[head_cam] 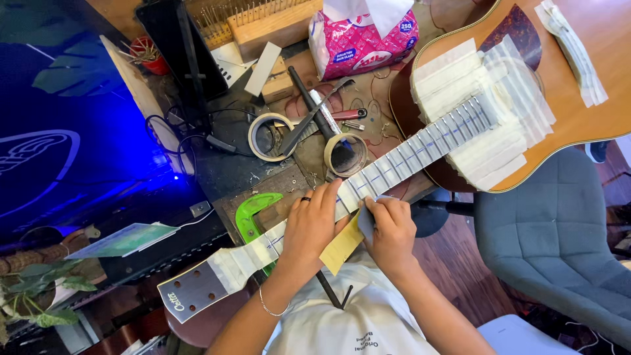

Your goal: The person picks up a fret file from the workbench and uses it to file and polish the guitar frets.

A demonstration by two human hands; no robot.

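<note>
An acoustic guitar lies across the workbench, its body and neck covered in strips of pale masking tape, frets showing between them. My left hand rests flat on the taped neck, a ring on one finger, a bracelet on the wrist. My right hand pinches a small grey pad against the neck's near edge. A yellowish sheet hangs under the neck between my hands. The headstock points lower left.
Two masking tape rolls, a black-handled brush, a green curved clamp, a pink tissue pack and a wooden peg block crowd the bench. A grey chair stands right. Blue-lit cables lie left.
</note>
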